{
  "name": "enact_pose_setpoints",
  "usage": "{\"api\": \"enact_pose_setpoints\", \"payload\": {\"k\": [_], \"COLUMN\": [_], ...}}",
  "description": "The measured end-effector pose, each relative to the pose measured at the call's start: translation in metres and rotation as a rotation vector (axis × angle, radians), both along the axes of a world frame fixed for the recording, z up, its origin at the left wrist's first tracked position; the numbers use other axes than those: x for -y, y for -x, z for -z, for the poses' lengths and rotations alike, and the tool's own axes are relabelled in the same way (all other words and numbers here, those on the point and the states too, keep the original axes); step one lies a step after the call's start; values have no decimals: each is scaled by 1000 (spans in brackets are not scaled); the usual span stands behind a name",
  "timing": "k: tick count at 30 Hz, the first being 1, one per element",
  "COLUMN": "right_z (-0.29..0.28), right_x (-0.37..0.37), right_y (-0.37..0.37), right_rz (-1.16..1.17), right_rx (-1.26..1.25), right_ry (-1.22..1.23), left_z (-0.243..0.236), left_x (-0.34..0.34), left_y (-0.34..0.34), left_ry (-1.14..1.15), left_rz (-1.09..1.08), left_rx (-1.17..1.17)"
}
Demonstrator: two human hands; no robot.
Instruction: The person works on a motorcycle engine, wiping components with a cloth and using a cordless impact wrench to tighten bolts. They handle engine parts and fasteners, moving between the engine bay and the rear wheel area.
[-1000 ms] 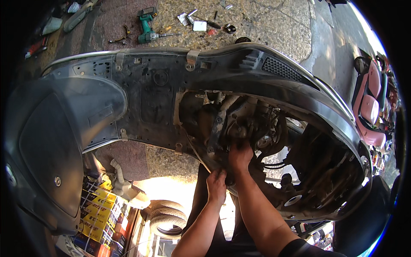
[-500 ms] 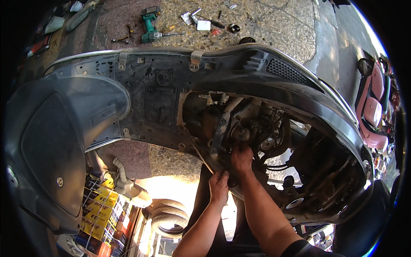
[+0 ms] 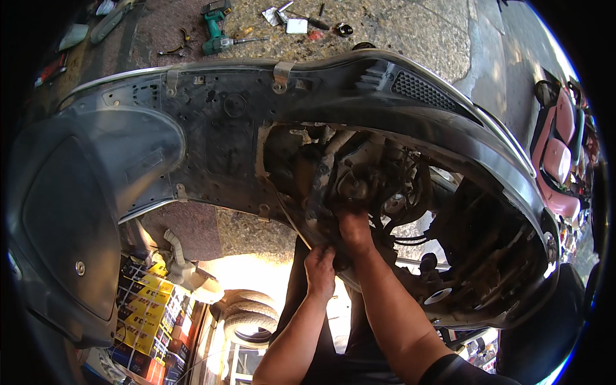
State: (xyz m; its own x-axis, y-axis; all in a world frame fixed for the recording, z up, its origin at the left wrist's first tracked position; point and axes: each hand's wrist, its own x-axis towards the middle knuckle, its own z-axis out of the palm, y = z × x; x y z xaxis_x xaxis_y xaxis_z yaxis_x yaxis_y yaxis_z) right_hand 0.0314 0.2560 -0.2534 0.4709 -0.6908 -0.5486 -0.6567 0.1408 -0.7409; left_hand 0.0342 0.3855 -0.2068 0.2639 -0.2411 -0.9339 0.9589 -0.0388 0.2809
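A dark scooter body (image 3: 221,144) stretches across the view, with an opening that shows grimy engine parts (image 3: 350,183). Into this opening goes my right hand (image 3: 355,230), closed, beside a round metal part and hoses. Shadow covers its fingertips and whatever they hold. My left hand (image 3: 319,264) is closed at the near rim of the opening, its fingers curled over the edge next to a pale strip (image 3: 294,224). The two hands are close together but apart.
Past the scooter lie a green cordless drill (image 3: 215,32), pliers (image 3: 183,43) and small parts on the stone floor. Stacked tyres (image 3: 249,321) and yellow boxes (image 3: 144,305) are on the near side. A pink scooter (image 3: 559,157) stands at the far right.
The whole view has shifted slightly, so the scooter sits a little further left and higher. My right hand has turned slightly and its fingers are deeper in shadow. My left hand stays at the rim.
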Motion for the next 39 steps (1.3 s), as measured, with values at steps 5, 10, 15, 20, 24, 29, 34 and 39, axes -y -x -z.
{"api": "enact_pose_setpoints", "payload": {"k": [5,10,15,20,24,29,34,39], "right_z": [-16,-30,-33,-23,-32,-51,-34,-31], "right_x": [5,9,9,12,9,36,65,79], "right_y": [-7,-17,-16,-4,-6,-12,-26,-34], "right_rz": [379,592,544,293,220,-64,-379,-646], "right_rx": [26,47,72,69,-61,-229,-430,-542], "right_ry": [-383,-466,-583,-438,-156,256,363,423], "left_z": [-1,-4,0,3,-5,-18,-31,-24], "left_x": [2,2,1,0,1,6,-12,-47], "left_y": [0,-2,2,2,-3,-5,2,21], "left_ry": [-12,-6,-12,-16,12,32,-37,-196], "left_rz": [28,-4,18,67,-8,-54,-228,-270], "left_rx": [49,17,73,132,18,113,206,139]}}
